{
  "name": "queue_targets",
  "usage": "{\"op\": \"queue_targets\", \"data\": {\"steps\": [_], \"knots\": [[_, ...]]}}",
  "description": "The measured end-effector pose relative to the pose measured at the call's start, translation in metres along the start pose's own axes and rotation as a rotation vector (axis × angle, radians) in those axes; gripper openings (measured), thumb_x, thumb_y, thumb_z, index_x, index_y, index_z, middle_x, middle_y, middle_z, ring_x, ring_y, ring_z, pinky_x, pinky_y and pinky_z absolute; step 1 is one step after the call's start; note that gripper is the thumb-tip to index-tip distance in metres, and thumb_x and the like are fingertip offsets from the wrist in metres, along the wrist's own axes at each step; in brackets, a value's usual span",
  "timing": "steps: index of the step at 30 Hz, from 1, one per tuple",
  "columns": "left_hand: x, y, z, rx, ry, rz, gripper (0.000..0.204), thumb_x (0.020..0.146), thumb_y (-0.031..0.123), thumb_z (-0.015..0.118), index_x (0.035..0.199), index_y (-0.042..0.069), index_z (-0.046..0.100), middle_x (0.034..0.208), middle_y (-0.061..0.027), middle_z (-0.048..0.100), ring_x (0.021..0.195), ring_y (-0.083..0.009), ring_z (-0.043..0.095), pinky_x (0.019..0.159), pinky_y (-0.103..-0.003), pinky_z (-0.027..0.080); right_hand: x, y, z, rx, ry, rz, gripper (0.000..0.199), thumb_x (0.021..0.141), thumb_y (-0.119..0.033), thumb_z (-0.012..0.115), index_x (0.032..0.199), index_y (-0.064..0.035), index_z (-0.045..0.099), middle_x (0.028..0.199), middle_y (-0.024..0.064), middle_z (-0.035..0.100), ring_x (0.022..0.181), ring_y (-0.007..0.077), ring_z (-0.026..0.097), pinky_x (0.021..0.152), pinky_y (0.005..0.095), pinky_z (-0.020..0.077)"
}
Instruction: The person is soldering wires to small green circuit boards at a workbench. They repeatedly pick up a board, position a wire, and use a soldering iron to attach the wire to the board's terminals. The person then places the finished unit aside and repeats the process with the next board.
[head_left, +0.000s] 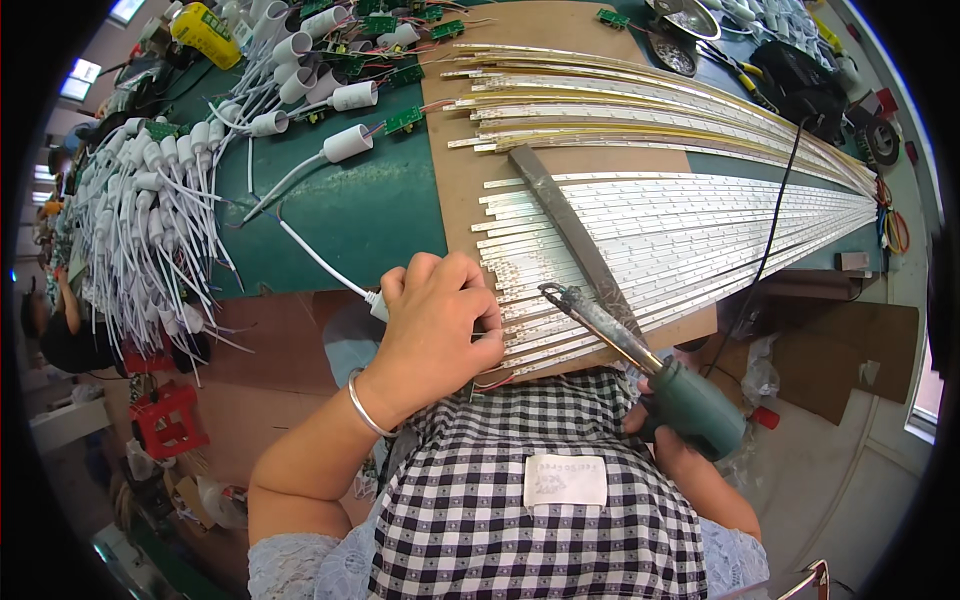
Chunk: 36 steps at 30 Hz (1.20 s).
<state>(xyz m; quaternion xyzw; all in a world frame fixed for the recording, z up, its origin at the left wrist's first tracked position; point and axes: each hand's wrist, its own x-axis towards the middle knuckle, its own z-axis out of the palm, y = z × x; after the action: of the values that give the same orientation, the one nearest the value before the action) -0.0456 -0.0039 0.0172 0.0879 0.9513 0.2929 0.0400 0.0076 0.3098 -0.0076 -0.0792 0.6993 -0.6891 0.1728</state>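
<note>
My left hand [437,325] is closed over a small white connector with a white cable [318,258], pressed against the ends of the white LED strips [680,235] lying on a brown board [455,175]. My right hand [665,425] grips the green handle of a soldering iron [640,360]. Its dark tip [548,291] rests at the strip ends, just right of my left fingers. A flat grey metal bar [570,225] lies across the strips.
Yellow LED strips [640,100] lie farther back on the board. Many white cylindrical sockets with wires [150,200] and small green circuit boards [404,120] cover the green table [350,210] at left. Tools and a black box [800,85] sit at far right.
</note>
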Motion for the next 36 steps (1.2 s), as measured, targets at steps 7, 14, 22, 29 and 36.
{"op": "queue_targets", "data": {"steps": [7,14,22,29,36], "knots": [[-0.003,-0.002,0.002,0.014,0.059,0.044,0.007,0.068,0.014,0.070,0.068,0.015,0.063,0.092,0.0019,0.050,0.095,-0.0226,0.044,0.086,-0.043,0.028,-0.014,0.014,-0.003,-0.016,0.021,0.160,0.071,0.086,-0.053,0.066,0.132,-0.0028,0.046,0.079,0.0103,0.063,0.070,0.0166,0.061,0.066,0.0275,0.0493],[-0.006,-0.002,0.001,0.052,0.030,0.028,0.010,0.068,0.018,0.072,0.073,0.016,0.064,0.095,0.0030,0.049,0.100,-0.0213,0.044,0.089,-0.041,0.026,0.003,0.001,0.010,0.115,0.067,0.062,0.063,0.089,-0.040,0.062,0.129,0.0060,0.046,0.074,0.0120,0.062,0.068,0.0199,0.061,0.067,0.0288,0.0504],[0.079,-0.059,-0.047,0.167,0.476,0.234,0.021,0.075,0.015,0.067,0.095,0.012,0.065,0.102,-0.0058,0.064,0.098,-0.0300,0.057,0.082,-0.045,0.043,0.000,0.004,0.006,0.110,0.143,0.053,0.063,0.090,-0.042,0.062,0.128,0.0061,0.046,0.075,0.0121,0.063,0.069,0.0197,0.062,0.068,0.0289,0.0506],[0.143,-0.104,-0.047,0.256,0.366,0.109,0.032,0.081,0.006,0.065,0.112,0.008,0.062,0.094,-0.0077,0.068,0.094,-0.0292,0.062,0.085,-0.039,0.047,0.002,-0.006,0.011,0.105,0.101,0.042,0.062,0.090,-0.040,0.062,0.128,0.0067,0.046,0.076,0.0122,0.063,0.070,0.0193,0.061,0.069,0.0290,0.0507],[0.104,-0.105,-0.065,-0.155,0.354,0.024,0.016,0.088,0.009,0.067,0.102,0.001,0.068,0.086,-0.0026,0.068,0.075,-0.0085,0.059,0.067,-0.023,0.046,0.004,0.008,0.012,0.123,0.106,0.024,0.061,0.091,-0.040,0.062,0.127,0.0068,0.046,0.073,0.0116,0.063,0.066,0.0189,0.060,0.067,0.0296,0.0510]]}}
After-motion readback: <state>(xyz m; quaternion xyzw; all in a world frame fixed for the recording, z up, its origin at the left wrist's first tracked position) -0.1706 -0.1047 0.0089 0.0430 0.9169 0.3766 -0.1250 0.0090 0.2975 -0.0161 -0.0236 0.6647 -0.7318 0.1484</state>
